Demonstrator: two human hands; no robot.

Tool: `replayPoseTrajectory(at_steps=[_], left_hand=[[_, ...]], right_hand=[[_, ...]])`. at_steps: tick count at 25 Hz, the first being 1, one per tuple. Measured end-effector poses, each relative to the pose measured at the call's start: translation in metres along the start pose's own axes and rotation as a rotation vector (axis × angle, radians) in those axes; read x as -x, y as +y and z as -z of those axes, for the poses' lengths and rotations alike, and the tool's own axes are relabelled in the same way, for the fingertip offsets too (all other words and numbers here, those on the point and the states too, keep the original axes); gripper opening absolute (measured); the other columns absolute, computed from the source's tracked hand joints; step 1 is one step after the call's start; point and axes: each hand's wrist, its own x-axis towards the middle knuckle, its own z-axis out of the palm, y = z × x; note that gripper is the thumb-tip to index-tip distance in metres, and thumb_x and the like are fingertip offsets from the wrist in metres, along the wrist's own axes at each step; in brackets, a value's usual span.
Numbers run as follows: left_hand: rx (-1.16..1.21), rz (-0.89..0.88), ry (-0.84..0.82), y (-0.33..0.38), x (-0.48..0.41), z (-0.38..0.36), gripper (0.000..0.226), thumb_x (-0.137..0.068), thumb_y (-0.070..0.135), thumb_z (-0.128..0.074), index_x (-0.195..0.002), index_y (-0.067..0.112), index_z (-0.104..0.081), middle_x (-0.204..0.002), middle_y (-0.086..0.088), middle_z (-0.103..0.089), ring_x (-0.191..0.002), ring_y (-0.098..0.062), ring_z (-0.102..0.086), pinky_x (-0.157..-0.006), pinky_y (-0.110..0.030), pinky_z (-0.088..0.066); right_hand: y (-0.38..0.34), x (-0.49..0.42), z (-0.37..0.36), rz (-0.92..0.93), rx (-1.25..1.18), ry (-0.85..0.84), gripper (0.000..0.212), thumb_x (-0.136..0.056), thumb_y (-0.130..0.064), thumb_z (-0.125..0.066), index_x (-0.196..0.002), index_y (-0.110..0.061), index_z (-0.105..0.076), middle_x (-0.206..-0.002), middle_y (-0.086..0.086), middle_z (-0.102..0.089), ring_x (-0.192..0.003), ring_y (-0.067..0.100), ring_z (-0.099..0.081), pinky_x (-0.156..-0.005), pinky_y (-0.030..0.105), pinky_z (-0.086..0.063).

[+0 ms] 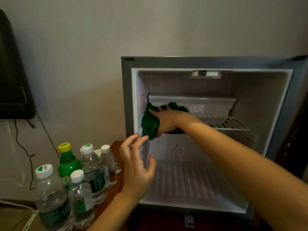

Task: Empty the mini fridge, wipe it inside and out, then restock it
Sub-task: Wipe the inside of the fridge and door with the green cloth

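Observation:
The mini fridge [127, 90] stands open, and I see no food or drink inside it. My right hand [166, 121] reaches in and presses a dark green cloth [150, 122] against the inner left wall, just below the small freezer box [216, 104]. The fingers are spread over the cloth. My left hand [138, 165] hovers at the fridge's left front edge with its fingers loosely spread and holds nothing. A wire shelf [228, 124] sits at mid height on the right.
Several clear water bottles [50, 195] and one green soda bottle [67, 164] stand on the wooden surface [116, 145] left of the fridge. A black appliance [13, 77] with hanging cables is at the far left. The fridge door is open to the right.

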Motion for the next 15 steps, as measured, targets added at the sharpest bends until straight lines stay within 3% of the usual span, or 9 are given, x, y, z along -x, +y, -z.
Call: replayPoseTrajectory(at_steps=[1, 3, 5, 8, 10, 12, 14, 15], left_hand=[[-0.005, 0.009, -0.016, -0.001, -0.002, -0.002, 0.040, -0.084, 0.023, -0.052, -0.124, 0.019, -0.046, -0.128, -0.002, -0.032, -0.125, -0.011, -0.035, -0.107, -0.015, -0.027], [-0.021, 0.037, -0.053, 0.001, -0.009, -0.007, 0.037, -0.084, 0.023, -0.050, -0.121, 0.021, -0.046, -0.127, 0.001, -0.032, -0.122, -0.019, -0.038, -0.105, -0.026, -0.034], [-0.032, 0.054, -0.069, 0.007, -0.017, -0.009, 0.036, -0.084, 0.022, -0.049, -0.119, 0.021, -0.047, -0.125, 0.002, -0.033, -0.122, -0.018, -0.037, -0.102, -0.034, -0.038], [-0.057, 0.043, -0.078, 0.013, -0.032, -0.001, 0.035, -0.083, 0.018, -0.044, -0.118, 0.014, -0.051, -0.123, -0.002, -0.036, -0.118, -0.013, -0.034, -0.102, -0.015, -0.028], [-0.045, 0.052, -0.090, 0.017, -0.044, 0.006, 0.036, -0.085, 0.018, -0.040, -0.117, 0.008, -0.052, -0.121, -0.008, -0.041, -0.115, -0.016, -0.038, -0.100, -0.008, -0.024], [0.024, 0.028, -0.135, 0.023, -0.051, 0.010, 0.037, -0.091, 0.024, -0.035, -0.119, 0.008, -0.052, -0.120, -0.008, -0.047, -0.115, -0.016, -0.043, -0.100, -0.012, -0.028], [0.134, 0.013, -0.213, 0.031, -0.054, 0.013, 0.041, -0.096, 0.030, -0.030, -0.127, 0.009, -0.050, -0.125, -0.003, -0.050, -0.119, -0.011, -0.046, -0.102, -0.015, -0.032], [0.156, 0.025, -0.262, 0.034, -0.056, 0.013, 0.042, -0.097, 0.030, -0.031, -0.131, 0.010, -0.047, -0.129, 0.000, -0.049, -0.122, -0.009, -0.045, -0.103, -0.013, -0.032]], right_hand=[[-0.002, -0.002, -0.001, 0.000, 0.037, 0.016, 0.101, -0.080, -0.051, -0.063, -0.151, -0.033, 0.006, -0.159, 0.009, -0.009, -0.140, 0.038, -0.021, -0.110, 0.046, -0.030], [-0.008, 0.003, -0.008, 0.004, 0.150, 0.167, 0.083, -0.087, -0.045, -0.055, -0.152, -0.031, -0.007, -0.152, 0.010, -0.031, -0.127, 0.033, -0.042, -0.090, 0.036, -0.044], [-0.016, 0.021, -0.014, 0.042, 0.201, 0.364, 0.067, -0.090, -0.037, -0.052, -0.150, -0.032, -0.021, -0.136, 0.008, -0.050, -0.111, 0.029, -0.055, -0.070, 0.032, -0.042], [-0.024, 0.058, -0.025, 0.109, 0.119, 0.511, 0.052, -0.094, -0.039, -0.047, -0.144, -0.038, -0.033, -0.134, 0.001, -0.053, -0.115, 0.027, -0.054, -0.076, 0.034, -0.044], [-0.029, 0.083, -0.040, 0.114, -0.013, 0.566, 0.040, -0.093, -0.039, -0.049, -0.133, -0.037, -0.050, -0.132, -0.002, -0.056, -0.119, 0.024, -0.053, -0.082, 0.033, -0.045], [-0.036, 0.107, -0.057, 0.055, -0.423, 0.700, 0.024, -0.086, -0.032, -0.056, -0.107, -0.028, -0.068, -0.106, 0.000, -0.069, -0.098, 0.021, -0.063, -0.074, 0.031, -0.049], [-0.032, 0.129, -0.052, -0.154, -1.238, 0.854, 0.011, -0.084, -0.018, -0.058, -0.088, -0.018, -0.068, -0.084, 0.003, -0.068, -0.081, 0.018, -0.060, -0.063, 0.027, -0.046], [-0.024, 0.139, -0.044, -0.277, -1.585, 0.925, 0.010, -0.088, -0.008, -0.057, -0.090, -0.011, -0.066, -0.084, 0.005, -0.064, -0.082, 0.018, -0.057, -0.062, 0.026, -0.045]])
